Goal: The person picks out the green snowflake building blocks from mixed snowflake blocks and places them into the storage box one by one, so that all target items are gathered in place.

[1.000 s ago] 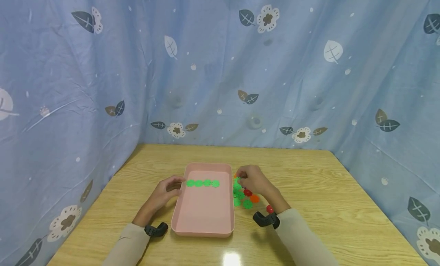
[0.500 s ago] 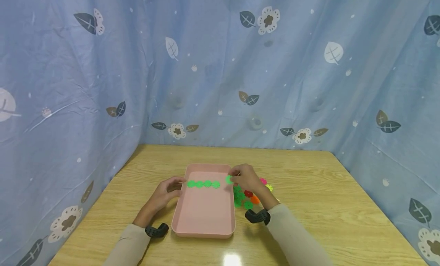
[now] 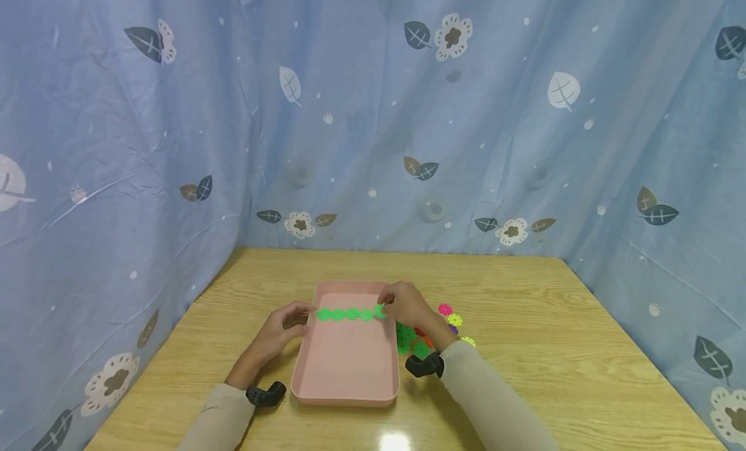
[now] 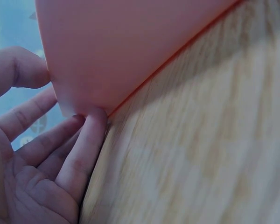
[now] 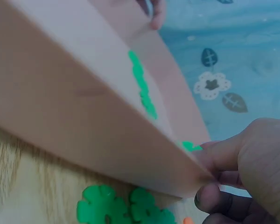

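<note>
A shallow pink tray [image 3: 345,370] lies on the table. My left hand [image 3: 278,329] holds its left wall, with fingertips at the rim and against the outer side in the left wrist view. Inside the tray, a line of several green flower-shaped plastic pieces [image 3: 352,314] runs across the far part. At the tray's right edge, my right hand [image 3: 410,306] pinches another green flower piece [image 3: 380,311] at the right end of that line. The fingers partly hide it; in the right wrist view only a bit of this green piece [image 5: 190,146] shows above the tray wall.
Loose green flower pieces [image 3: 404,339] lie against the tray's right side, partly under my right forearm. Pink [image 3: 445,309] and yellow [image 3: 454,320] pieces lie farther right, with red, orange and purple ones. A blue patterned curtain [image 3: 373,114] hangs behind the wooden table [image 3: 524,347].
My right hand has moved left from the loose pile over the tray's right rim, bringing a green flower piece to the end of the line. My left hand has stayed put.
</note>
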The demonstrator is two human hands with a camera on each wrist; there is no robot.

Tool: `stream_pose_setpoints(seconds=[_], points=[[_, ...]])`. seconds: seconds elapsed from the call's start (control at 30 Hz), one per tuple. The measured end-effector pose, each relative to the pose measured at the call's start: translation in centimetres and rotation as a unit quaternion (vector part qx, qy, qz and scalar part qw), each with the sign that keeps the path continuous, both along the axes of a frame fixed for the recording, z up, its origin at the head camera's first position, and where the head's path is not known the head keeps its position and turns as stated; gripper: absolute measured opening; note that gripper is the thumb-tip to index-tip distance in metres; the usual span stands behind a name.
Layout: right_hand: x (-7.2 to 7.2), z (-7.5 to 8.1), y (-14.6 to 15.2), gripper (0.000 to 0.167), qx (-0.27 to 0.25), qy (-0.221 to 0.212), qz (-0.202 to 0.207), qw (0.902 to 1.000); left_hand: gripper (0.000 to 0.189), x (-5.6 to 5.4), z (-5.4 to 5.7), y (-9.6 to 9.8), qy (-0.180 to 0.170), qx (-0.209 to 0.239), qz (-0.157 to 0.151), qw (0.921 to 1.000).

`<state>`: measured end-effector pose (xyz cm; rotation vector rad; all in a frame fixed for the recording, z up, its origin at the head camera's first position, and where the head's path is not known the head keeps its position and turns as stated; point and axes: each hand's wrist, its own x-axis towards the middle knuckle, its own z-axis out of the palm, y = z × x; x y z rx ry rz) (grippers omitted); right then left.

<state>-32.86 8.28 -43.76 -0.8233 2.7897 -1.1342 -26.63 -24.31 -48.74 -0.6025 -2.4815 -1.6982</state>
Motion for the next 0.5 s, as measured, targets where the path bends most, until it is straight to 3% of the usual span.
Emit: stream_pose_setpoints(seconds=[0.27,0.5], points=[[-0.5,-0.4,-0.7,0.014,0.095,0.055,0.006,0.9939,0.041,0.0,0.2,0.0,-0.004,0.003,0.001,1.0],[-0.4,0.0,-1.3,0.022,0.147,0.048,0.005,0.9879,0.04,0.0,0.1,0.0,-0.003,0.001,-0.003,1.0]])
